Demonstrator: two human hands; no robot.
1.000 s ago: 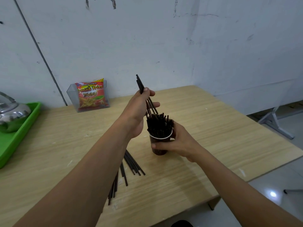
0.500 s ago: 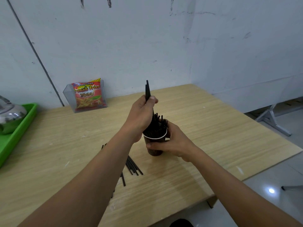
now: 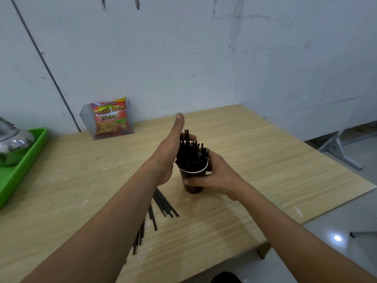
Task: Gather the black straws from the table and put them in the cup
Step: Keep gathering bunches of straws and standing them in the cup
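Loose straws (image 3: 163, 205) are fanned on the table (image 3: 275, 160) under the left forearm (image 3: 122, 201), long axes running roughly away from the person. The left hand (image 3: 169, 154) is up beside the bundle (image 3: 189, 152) in the cup (image 3: 192, 177), grip open, fingers flat. The right hand (image 3: 216, 174) grips the cup. I'd say the left is nearer the loose ones, with bare table off right.
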